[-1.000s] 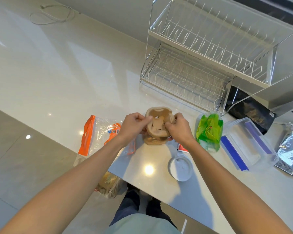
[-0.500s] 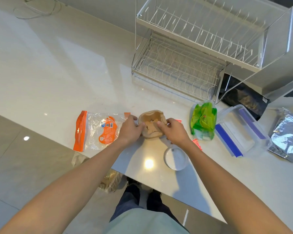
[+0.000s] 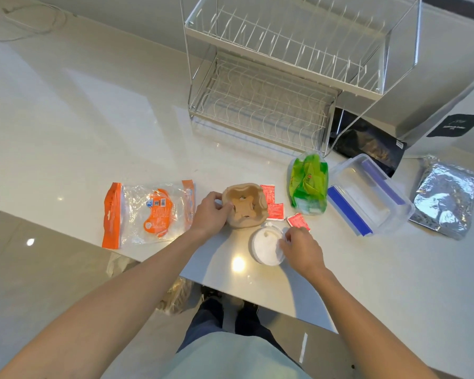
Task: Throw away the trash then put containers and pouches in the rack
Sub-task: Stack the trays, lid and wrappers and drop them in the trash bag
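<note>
Pulp cup carrier (image 3: 244, 205) sits crumpled on the white counter (image 3: 66, 127) near its front edge, just left of three red sauce sachets (image 3: 275, 210). It looks light, dry and soft, likely to fold further under any squeeze, so a pinch on its rim wall should be enough and it will not slip. The left hand (image 3: 210, 214) is closed on the carrier's left side, thumb and fingers curled around the rim. Just nearer and to the right lies a white plastic lid (image 3: 266, 247), thin, springy and probably slick; its edge is the place to take it. The right hand (image 3: 301, 248) rests at the lid's right rim with fingers bent onto it, though whether it grips or only touches I cannot tell. Further right stand a green pouch (image 3: 308, 184), a clear container (image 3: 367, 195) with blue clips, a black pouch (image 3: 367, 143) and a foil pouch (image 3: 446, 201); these look stiffer and heavier. To the left lies an orange zip bag (image 3: 148, 212), limp and slippery. Beyond them all, the two-tier wire rack (image 3: 260, 105) is empty
</note>
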